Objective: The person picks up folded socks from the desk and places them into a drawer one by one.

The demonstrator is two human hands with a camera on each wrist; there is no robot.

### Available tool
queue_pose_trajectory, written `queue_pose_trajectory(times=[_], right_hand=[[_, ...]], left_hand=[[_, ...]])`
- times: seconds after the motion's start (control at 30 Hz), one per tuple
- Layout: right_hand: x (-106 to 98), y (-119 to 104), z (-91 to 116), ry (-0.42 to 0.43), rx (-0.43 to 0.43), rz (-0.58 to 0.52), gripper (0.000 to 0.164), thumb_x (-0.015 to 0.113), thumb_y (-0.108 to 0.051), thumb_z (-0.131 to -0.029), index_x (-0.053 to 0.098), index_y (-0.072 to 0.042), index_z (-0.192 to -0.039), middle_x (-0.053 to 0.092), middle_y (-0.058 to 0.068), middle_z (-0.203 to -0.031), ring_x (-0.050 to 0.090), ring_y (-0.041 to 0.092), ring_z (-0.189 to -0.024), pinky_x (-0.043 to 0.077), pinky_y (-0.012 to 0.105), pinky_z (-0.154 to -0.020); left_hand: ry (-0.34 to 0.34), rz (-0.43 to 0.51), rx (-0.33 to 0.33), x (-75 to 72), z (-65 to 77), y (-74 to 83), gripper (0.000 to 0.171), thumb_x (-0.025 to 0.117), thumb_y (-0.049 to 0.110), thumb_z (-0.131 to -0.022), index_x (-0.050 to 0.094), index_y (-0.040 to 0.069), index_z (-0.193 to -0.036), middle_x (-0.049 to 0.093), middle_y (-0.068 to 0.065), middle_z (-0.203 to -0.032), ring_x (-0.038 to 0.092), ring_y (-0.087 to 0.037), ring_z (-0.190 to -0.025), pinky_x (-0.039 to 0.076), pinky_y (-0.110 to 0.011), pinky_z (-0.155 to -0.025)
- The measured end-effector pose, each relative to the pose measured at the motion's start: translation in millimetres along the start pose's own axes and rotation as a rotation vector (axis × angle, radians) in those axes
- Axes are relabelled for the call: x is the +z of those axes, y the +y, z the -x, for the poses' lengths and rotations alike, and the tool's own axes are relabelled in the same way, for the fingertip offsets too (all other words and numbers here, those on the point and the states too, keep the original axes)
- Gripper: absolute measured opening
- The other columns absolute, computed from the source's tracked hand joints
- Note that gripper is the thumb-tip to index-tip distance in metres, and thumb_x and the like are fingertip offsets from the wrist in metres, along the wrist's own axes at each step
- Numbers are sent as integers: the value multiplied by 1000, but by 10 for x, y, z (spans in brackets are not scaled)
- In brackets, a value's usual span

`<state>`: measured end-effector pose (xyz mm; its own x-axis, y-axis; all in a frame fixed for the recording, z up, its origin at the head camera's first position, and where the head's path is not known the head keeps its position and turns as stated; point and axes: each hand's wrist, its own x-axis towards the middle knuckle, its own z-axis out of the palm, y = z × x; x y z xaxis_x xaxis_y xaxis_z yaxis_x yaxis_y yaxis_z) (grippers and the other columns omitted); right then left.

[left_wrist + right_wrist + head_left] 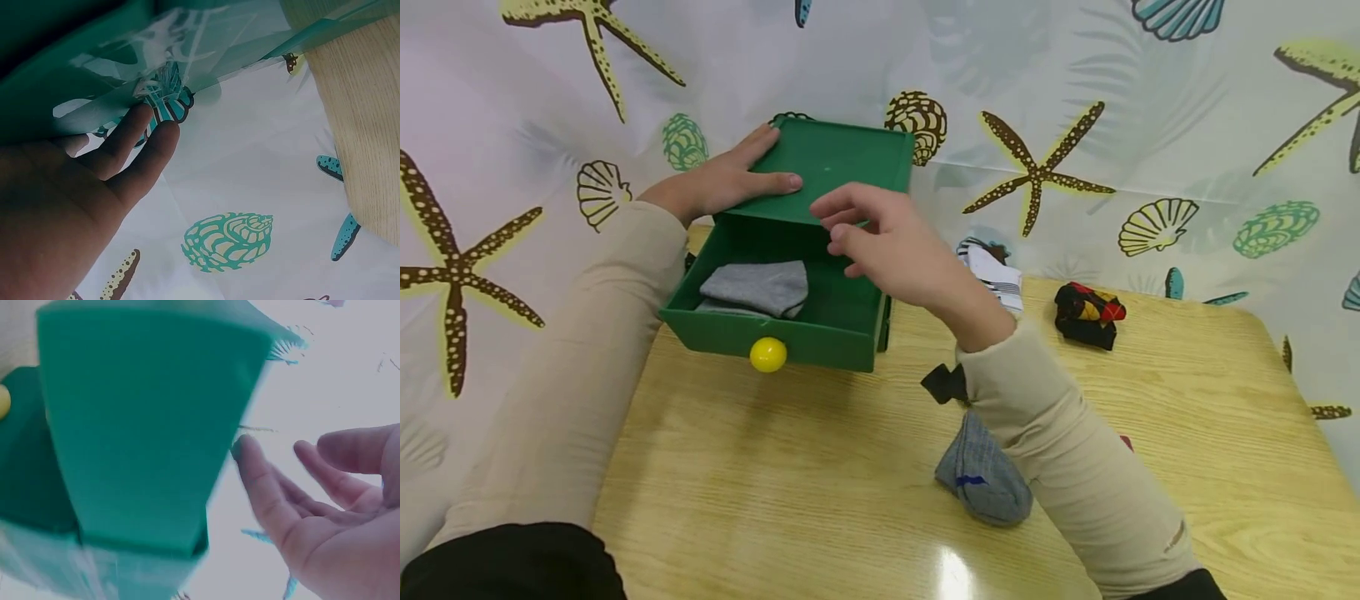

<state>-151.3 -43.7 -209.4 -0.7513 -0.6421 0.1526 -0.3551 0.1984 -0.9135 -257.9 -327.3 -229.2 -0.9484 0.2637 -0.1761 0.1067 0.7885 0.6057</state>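
Observation:
A small green drawer box (857,158) stands at the back of the table. Its drawer (827,350), fitted with a round yellow knob (768,354), is pulled out toward me. Inside, on the left, lies a folded grey sock bundle (756,285). My left hand (730,179) rests on the box's top left edge, thumb across the top; in the left wrist view its extended fingers (153,150) lie along the box. Above the drawer's right part hovers my right hand (887,237), fingers loosely bent, nothing held. The right wrist view shows that palm (337,544) bare beside the green box.
Right of the box lie white striped socks (996,275) and a black, red and yellow bundle (1086,315). A grey sock bundle (985,475) and a dark cloth piece (945,383) sit by my right forearm. A patterned sheet (1210,108) hangs behind the wooden table (760,483).

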Motion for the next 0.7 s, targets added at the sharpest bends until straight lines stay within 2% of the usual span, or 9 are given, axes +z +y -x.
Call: queue_pose_trajectory(times=[0.2, 0.4, 0.57, 0.7], right_hand=[[-366, 105, 381, 150, -94, -92, 25, 49, -1, -105, 62, 5, -125, 66, 20, -113, 67, 29, -100, 57, 38, -80], [-711, 305, 826, 233, -120, -71, 21, 50, 2, -104, 65, 7, -118, 68, 18, -105, 69, 28, -91, 58, 35, -75], [-954, 516, 1267, 214, -55, 62, 21, 52, -1, -105, 64, 6, -120, 69, 15, -107, 70, 22, -93, 58, 31, -75], [-1110, 758, 1623, 146, 7, 180, 22, 53, -2, -105, 64, 3, -124, 67, 13, -111, 68, 18, -96, 57, 29, -77]], left_hand=[[5, -6, 26, 5, -24, -13, 96, 49, 59, -99, -15, 23, -161, -25, 2, -165, -19, -24, -150, -3, -59, -118], [11, -8, 30, 1, -42, -35, 95, 49, 58, -100, -14, 24, -162, -25, 2, -165, -19, -24, -150, -3, -59, -118], [4, 0, 27, 1, -42, -45, 96, 49, 59, -99, -15, 25, -161, -25, 4, -164, -19, -23, -150, -3, -59, -118], [3, -5, 36, -4, -37, -60, 95, 49, 59, -100, -16, 25, -161, -25, 5, -164, -19, -21, -150, -5, -57, -119]])
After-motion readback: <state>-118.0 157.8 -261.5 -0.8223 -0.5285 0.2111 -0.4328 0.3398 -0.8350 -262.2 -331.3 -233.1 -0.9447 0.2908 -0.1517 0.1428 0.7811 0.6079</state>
